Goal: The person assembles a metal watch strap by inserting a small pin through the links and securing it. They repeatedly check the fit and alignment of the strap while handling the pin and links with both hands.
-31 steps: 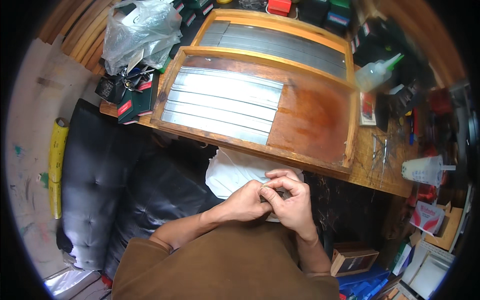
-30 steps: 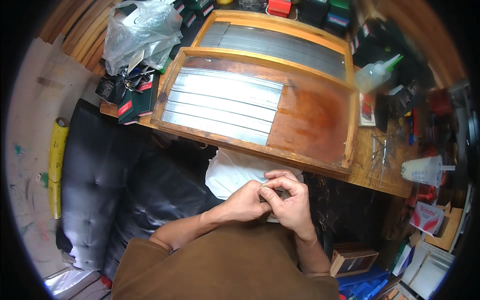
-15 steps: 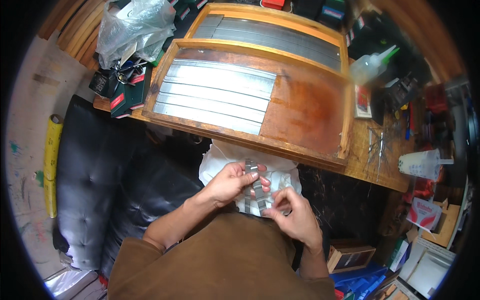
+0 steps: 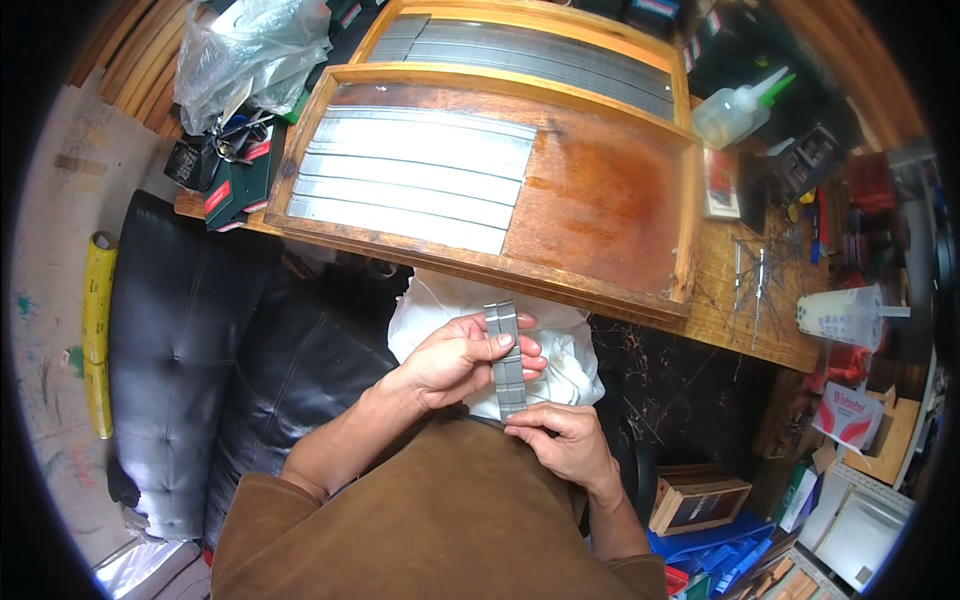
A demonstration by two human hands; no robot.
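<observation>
Narrow grey metal strips (image 4: 508, 372), marked with cross lines, lie together in a slim upright bundle above my lap. My left hand (image 4: 452, 362) is closed round the upper part, thumb across the front and fingertips showing beyond the far side. At the bundle's lower end, my right hand (image 4: 572, 442) pinches with thumb and forefinger; its other fingers are curled. Behind the hands a white cloth (image 4: 570, 365) is draped over my lap. How many strips the bundle has, I cannot tell.
A wooden tray (image 4: 690, 240) on the bench holds rows of shiny metal strips (image 4: 410, 180); another tray (image 4: 540, 15) sits behind it. To the right are a squeeze bottle (image 4: 735, 115), thin metal tools (image 4: 760, 285) and a drink cup (image 4: 840, 318). A black padded seat (image 4: 170, 350) is left.
The strips, spread apart in my left hand before, now lie together. My right hand has shifted left to their lower end. The view has moved slightly, so the bench appears higher and further left.
</observation>
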